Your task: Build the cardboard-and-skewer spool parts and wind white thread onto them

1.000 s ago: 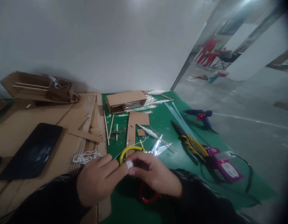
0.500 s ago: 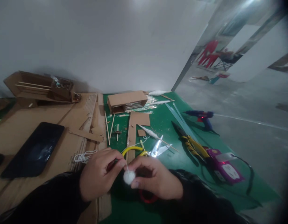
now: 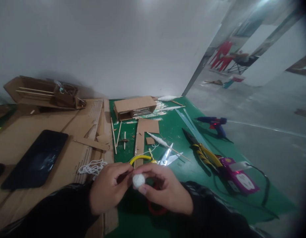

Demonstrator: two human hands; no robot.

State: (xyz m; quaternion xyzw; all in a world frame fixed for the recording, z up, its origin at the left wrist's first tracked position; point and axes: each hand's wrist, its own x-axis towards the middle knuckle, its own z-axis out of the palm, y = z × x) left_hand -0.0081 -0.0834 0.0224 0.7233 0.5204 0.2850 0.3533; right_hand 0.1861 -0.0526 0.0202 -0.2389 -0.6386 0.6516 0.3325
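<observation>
White string ball sits clamped in the fingers of the right hand above the worktop, its earlier taut strand now unseen, suggesting another turn laid; whether the fingers of the left hand grip anything cannot be told.

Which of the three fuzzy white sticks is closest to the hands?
The stick by the open scissors, just beyond the right hand. The other two lie farther back, at the right end of the cardboard box.

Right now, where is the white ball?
In the head view, the white ball is low, left of centre, in the right hand, beside the left hand.
</observation>
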